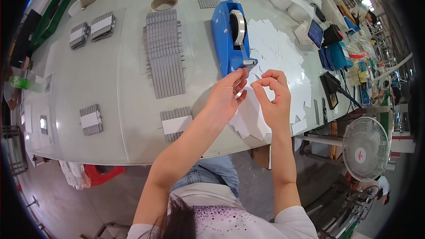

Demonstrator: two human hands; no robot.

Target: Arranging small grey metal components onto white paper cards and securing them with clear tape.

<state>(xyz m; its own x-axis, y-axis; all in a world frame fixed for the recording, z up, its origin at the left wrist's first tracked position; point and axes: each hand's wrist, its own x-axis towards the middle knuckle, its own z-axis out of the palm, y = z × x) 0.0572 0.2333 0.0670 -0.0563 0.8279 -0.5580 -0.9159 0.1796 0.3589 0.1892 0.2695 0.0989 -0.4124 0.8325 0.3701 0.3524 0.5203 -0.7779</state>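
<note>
A blue tape dispenser (220,37) with a roll of clear tape (239,27) stands in front of me. My left hand (226,93) is at its near end, just below the metal cutter. Thumb and forefinger are drawn together there; anything between them is too small to make out. To the right, above the white paper pieces (274,48), my right hand (275,99) pinches thumb and forefinger together. What it holds, if anything, cannot be made out. Near my left forearm lies a bundle of grey strips (171,114) with a white paper band (177,125) across it.
A long stack of grey strips (166,57) lies left of the dispenser, with a brown tape roll (164,2) behind it. Banded bundles (91,119) rest farther left. A phone (315,34) and cables are at the right; a white fan (366,149) stands beyond the table edge.
</note>
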